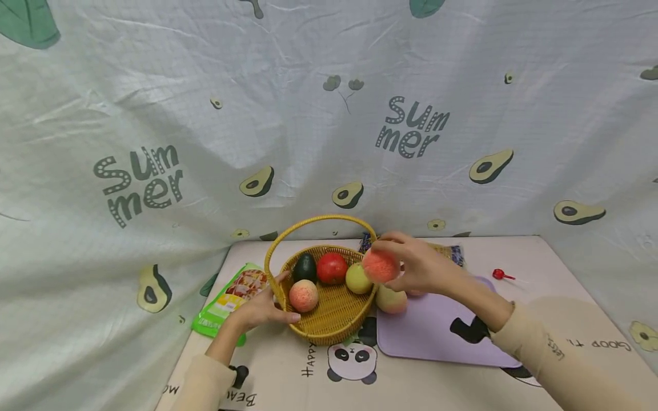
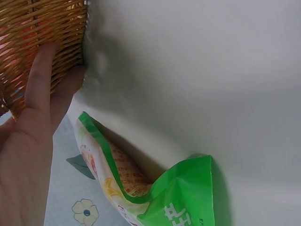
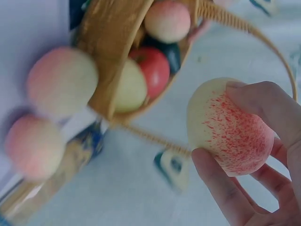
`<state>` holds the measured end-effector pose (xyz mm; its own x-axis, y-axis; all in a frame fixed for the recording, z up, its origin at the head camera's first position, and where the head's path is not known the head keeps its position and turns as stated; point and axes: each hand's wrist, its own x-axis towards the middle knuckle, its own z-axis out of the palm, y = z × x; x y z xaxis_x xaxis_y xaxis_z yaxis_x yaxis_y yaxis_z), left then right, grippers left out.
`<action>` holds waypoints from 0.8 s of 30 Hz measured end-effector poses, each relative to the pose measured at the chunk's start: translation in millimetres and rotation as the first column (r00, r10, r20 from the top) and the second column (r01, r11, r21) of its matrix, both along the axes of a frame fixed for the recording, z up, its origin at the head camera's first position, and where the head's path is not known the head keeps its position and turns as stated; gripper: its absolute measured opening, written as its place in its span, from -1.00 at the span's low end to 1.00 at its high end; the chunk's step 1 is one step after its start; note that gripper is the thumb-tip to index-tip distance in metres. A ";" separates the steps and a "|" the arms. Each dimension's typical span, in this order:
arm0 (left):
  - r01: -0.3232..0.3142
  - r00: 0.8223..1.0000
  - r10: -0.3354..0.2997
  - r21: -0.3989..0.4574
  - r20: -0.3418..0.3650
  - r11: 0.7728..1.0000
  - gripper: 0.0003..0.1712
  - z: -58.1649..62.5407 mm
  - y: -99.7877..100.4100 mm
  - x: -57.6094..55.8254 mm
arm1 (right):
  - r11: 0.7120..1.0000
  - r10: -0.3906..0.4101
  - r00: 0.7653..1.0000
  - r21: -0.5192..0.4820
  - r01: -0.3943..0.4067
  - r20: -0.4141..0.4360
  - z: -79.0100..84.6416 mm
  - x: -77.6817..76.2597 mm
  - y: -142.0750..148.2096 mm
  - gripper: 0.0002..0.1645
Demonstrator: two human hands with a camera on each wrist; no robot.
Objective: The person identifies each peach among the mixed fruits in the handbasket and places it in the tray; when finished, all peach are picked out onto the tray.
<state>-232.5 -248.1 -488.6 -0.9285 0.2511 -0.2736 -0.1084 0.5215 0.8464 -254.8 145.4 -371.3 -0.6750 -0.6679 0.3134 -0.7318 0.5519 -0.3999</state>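
A peach (image 1: 380, 266) is raised at the 2 o'clock side of the wicker basket (image 1: 329, 319), pinched between the thumb and fingers of the right hand (image 1: 420, 264). The left hand (image 1: 261, 310) grips the basket's side near 8 o'clock, thumb over the rim, fingers along the outer wall. Inside lie an avocado (image 1: 305, 267) at 11, a red fruit (image 1: 332, 268) at 12, a yellow-green fruit (image 1: 357, 278) at 2 and another peach (image 1: 303, 295) at 9. Outward, a lilac tray (image 1: 432, 339) lies toward 4, a green packet (image 1: 221, 314) at 9 and a red lollipop (image 1: 498, 274) near 3.
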 end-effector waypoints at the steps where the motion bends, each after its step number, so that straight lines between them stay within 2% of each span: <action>1: 0.001 1.000 -0.001 -0.003 -0.002 1.000 0.40 0.5 -0.6 0.3 | 1.000 -0.029 1.000 -0.005 0.029 0.007 0.9 -0.9 9.6 -0.12; 5: 0.001 1.000 -0.001 0.006 0.000 1.000 0.41 1.6 -1.9 0.4 | 0.988 -0.157 0.987 -0.010 0.157 0.018 -5.4 -7.7 49.1 -0.17; 10: 0.012 1.000 -0.012 0.017 0.013 1.000 0.42 0.7 -1.5 -0.3 | 0.957 -0.290 0.957 0.006 0.290 0.012 -35.4 -17.7 93.6 -0.19; 18: 0.007 1.000 -0.007 0.005 0.004 1.000 0.40 0.7 0.1 -0.6 | 0.909 -0.416 0.901 0.064 0.411 0.121 -94.1 -33.6 134.7 -0.12; 21: 0.012 1.000 -0.012 -0.003 0.001 1.000 0.40 0.5 0.6 -0.8 | 0.896 -0.444 0.882 0.085 0.436 0.156 -107.6 -37.1 140.6 -0.13; 24: 0.005 1.000 -0.005 -0.002 0.001 1.000 0.40 0.1 0.1 -1.1 | 0.894 -0.448 0.874 0.091 0.438 0.188 -114.8 -40.3 140.3 -0.15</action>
